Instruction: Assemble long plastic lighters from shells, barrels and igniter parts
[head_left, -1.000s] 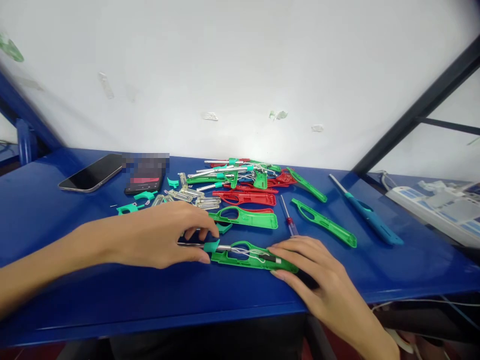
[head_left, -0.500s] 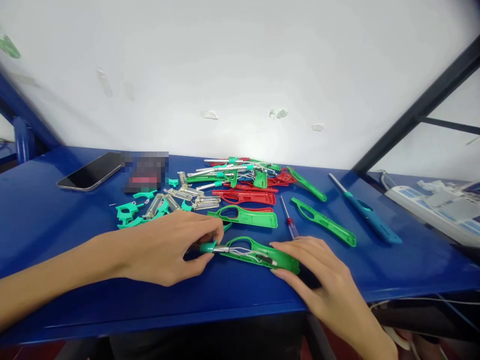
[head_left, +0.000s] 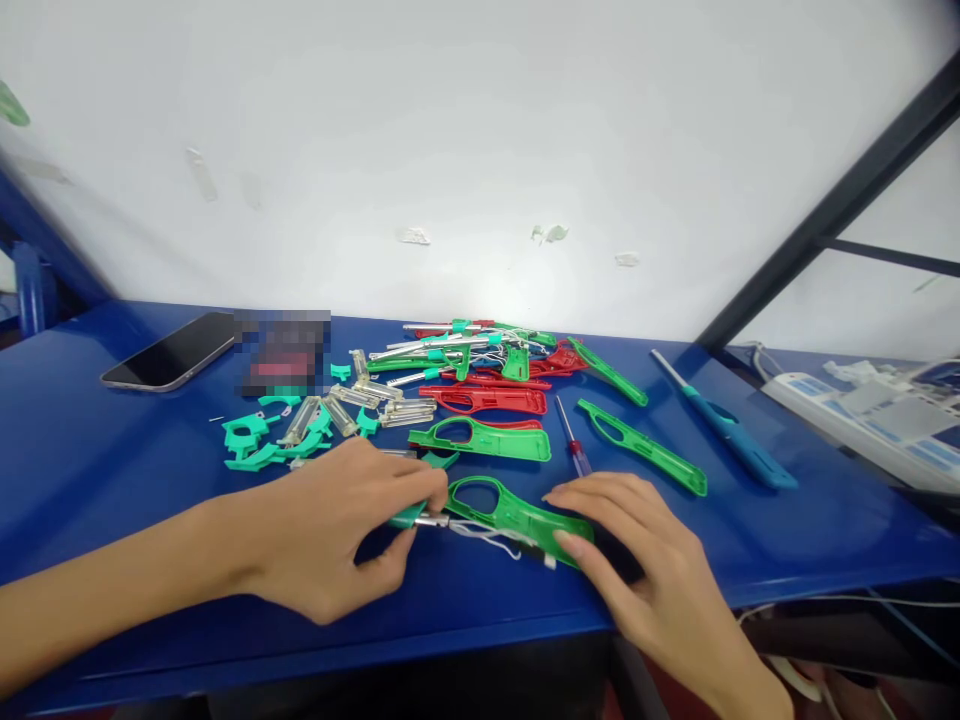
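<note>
Between thumb and fingers, my left hand (head_left: 352,525) pinches a metal lighter tube (head_left: 433,520) with a teal collar. White wires (head_left: 484,535) trail from the tube's right end, across the near edge of a green lighter housing half (head_left: 517,512), to a small part by my right thumb. My right hand (head_left: 645,550) grips the wide end of that housing half, thumb on the near side and fingers on the far side. Beyond it lie another green housing half (head_left: 502,440) and a screwdriver (head_left: 573,440) with a clear handle and red band.
Lighter tubes, wires and red housing halves (head_left: 491,400) are heaped at the back. Clear fuel tanks (head_left: 341,415) and teal plastic pieces (head_left: 247,435) lie left of them. A phone (head_left: 176,352) is far left; a whole blue lighter (head_left: 739,440) and a power strip (head_left: 862,420) are right.
My left hand has drawn the metal tube left and toward me, lifting its wires out of the green housing half. My right hand keeps hold of the housing.
</note>
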